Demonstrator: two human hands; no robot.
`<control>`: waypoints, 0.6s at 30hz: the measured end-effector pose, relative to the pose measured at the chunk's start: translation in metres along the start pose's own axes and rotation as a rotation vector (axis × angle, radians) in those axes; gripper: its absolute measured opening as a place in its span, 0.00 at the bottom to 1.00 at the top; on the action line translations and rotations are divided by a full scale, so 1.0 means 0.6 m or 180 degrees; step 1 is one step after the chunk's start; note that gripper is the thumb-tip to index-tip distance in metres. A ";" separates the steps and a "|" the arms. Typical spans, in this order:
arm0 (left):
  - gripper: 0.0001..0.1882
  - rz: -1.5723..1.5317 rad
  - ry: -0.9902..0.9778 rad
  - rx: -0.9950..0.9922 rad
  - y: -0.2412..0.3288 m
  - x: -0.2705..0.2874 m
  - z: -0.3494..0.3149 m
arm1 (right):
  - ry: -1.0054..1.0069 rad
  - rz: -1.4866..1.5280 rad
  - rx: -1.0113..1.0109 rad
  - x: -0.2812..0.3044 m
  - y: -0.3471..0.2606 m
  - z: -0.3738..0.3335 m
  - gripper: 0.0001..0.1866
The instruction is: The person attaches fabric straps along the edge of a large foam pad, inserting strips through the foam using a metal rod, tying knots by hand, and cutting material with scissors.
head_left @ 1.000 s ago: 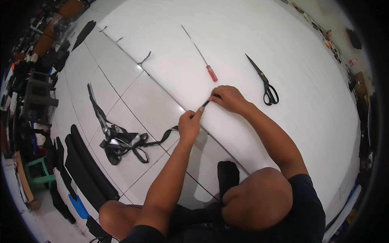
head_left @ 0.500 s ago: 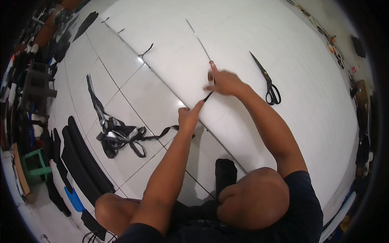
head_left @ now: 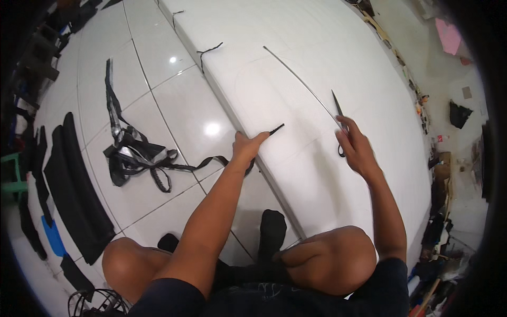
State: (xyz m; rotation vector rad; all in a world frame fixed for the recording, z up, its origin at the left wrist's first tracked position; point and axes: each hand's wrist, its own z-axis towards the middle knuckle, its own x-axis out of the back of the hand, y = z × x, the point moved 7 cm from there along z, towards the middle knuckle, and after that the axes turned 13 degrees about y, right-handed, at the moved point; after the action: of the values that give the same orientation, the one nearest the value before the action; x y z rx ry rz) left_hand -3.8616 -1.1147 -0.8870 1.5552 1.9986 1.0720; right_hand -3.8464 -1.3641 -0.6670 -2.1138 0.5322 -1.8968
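Observation:
My left hand (head_left: 249,149) is closed on a black strap (head_left: 204,163) at the edge of a thick white slab (head_left: 296,164). A short dark end of the strap sticks out past the fingertips over the slab. From there the strap runs down to a tangled heap on the floor tiles. On the right, my right hand (head_left: 357,147) is closed round the near end of a long thin metal rod (head_left: 301,81); its handle is hidden in the hand. Black scissors (head_left: 337,100) lie on the slab under that hand, partly covered by it.
Two dark cords (head_left: 211,48) stick out along the slab's left edge farther off. Black rolled material (head_left: 79,185) lies on the tiles at left, near a blue piece (head_left: 52,235) and a green stool (head_left: 13,173). Mixed clutter lines the right wall.
My right hand has moved right with the rod, away from my left hand and over to the scissors. The left hand keeps its hold on the strap. The view has shifted.

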 end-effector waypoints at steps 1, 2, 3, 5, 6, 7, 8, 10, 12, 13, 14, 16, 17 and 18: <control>0.53 0.0015 0.0068 -0.0094 -0.002 0.002 0.004 | -0.0021 0.0158 0.0201 0.034 -0.016 -0.036 0.22; 0.53 -0.0044 -0.0026 -0.0062 -0.007 -0.010 0.003 | 0.0517 -0.0014 0.1420 0.073 -0.017 -0.067 0.23; 0.52 0.0060 0.0102 -0.0160 -0.009 0.002 0.014 | 0.0518 -0.0315 0.1559 0.092 -0.039 -0.096 0.22; 0.52 0.0116 0.0139 -0.0275 -0.006 0.016 0.015 | 0.0153 -0.0962 0.1352 0.112 -0.060 -0.132 0.22; 0.52 0.0062 0.0082 -0.0265 -0.007 0.008 0.015 | -0.0156 -0.1618 0.1129 0.116 -0.055 -0.147 0.22; 0.52 0.0173 0.0112 -0.0250 -0.008 0.005 0.014 | -0.0087 -0.1673 0.1373 0.118 -0.062 -0.161 0.22; 0.51 0.0269 0.0147 -0.0252 -0.006 -0.001 0.014 | -0.0006 -0.1735 0.1633 0.119 -0.065 -0.171 0.22; 0.53 0.0259 0.0185 -0.0297 -0.014 -0.006 0.019 | 0.0026 -0.1824 0.1831 0.107 -0.071 -0.177 0.22; 0.54 0.0295 0.0229 -0.0328 -0.022 -0.004 0.022 | 0.0020 -0.1955 0.1820 0.100 -0.080 -0.177 0.22; 0.56 0.0296 0.0246 -0.0405 -0.023 -0.006 0.023 | 0.0013 -0.1962 0.1848 0.100 -0.085 -0.175 0.22; 0.57 0.0306 0.0247 -0.0477 -0.018 -0.008 0.019 | 0.0017 -0.2021 0.1837 0.101 -0.086 -0.175 0.22; 0.59 0.0410 0.0228 -0.0381 -0.017 -0.011 0.016 | 0.0007 -0.2082 0.1826 0.103 -0.090 -0.173 0.22; 0.60 0.0531 0.0217 -0.0294 -0.019 -0.011 0.015 | -0.0010 -0.2077 0.1843 0.104 -0.091 -0.174 0.22; 0.60 0.0539 0.0222 -0.0277 -0.019 -0.009 0.014 | -0.0027 -0.2072 0.1855 0.104 -0.092 -0.175 0.23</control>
State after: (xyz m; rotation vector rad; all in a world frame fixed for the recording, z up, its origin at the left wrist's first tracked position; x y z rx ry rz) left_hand -3.8613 -1.1181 -0.9019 1.6863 1.8634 1.2771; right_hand -3.9393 -1.3350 -0.5751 -2.0008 -0.7257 -1.9887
